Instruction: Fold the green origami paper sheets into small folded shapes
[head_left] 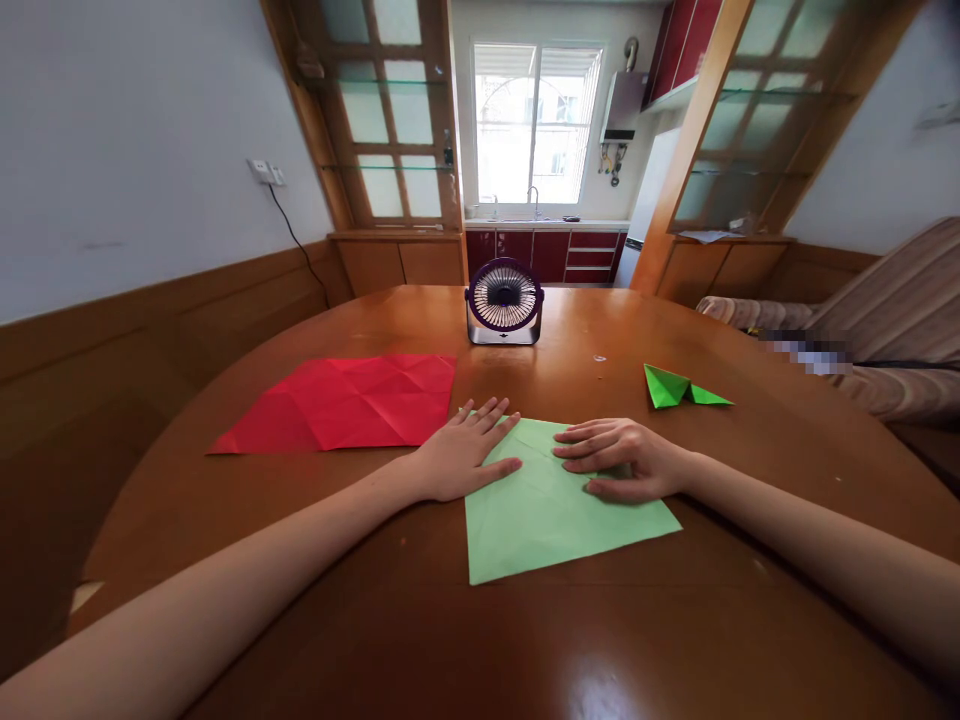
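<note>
A sheet of light green paper (540, 535) with faint creases lies flat on the wooden table in front of me. My left hand (465, 450) rests on its upper left part, fingers spread and palm down. On the upper right part lies my right hand (626, 460), its fingers stretched out and slightly bent, fingertips touching the paper. Neither hand grips anything. The paper's upper corners are partly covered by the hands. Left of my left hand is a creased red sheet of paper (352, 405), one end close to my fingers.
A small dark fan (504, 300) stands on the far side of the brown round-edged table (337, 620). A folded bright green paper piece (667, 388) sits beyond my right hand. At the right is a striped sofa (892, 300). A wall socket (266, 172) with a cord is at the left.
</note>
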